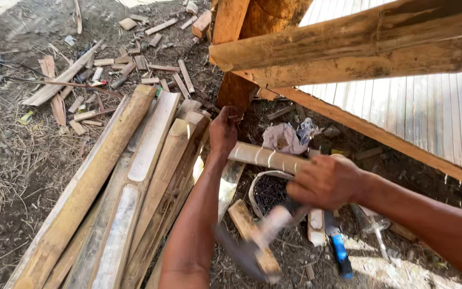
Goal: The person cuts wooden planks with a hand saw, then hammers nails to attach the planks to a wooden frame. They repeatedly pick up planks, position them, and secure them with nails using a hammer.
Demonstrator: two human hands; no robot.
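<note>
The right hand [328,181] grips a hammer [252,243], blurred, low over the dirt. The left hand [223,131] reaches up to a wood post [235,88], fingers curled at its foot, but I cannot tell what they pinch. A bowl of nails [267,191] sits between the arms, beside long planks [135,182].

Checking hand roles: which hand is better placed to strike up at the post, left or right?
Right, probably. The right hand grips the hammer, blurred low over the nail container. The left hand is up against the wooden post, seemingly pinching something small, unclear what.
</note>
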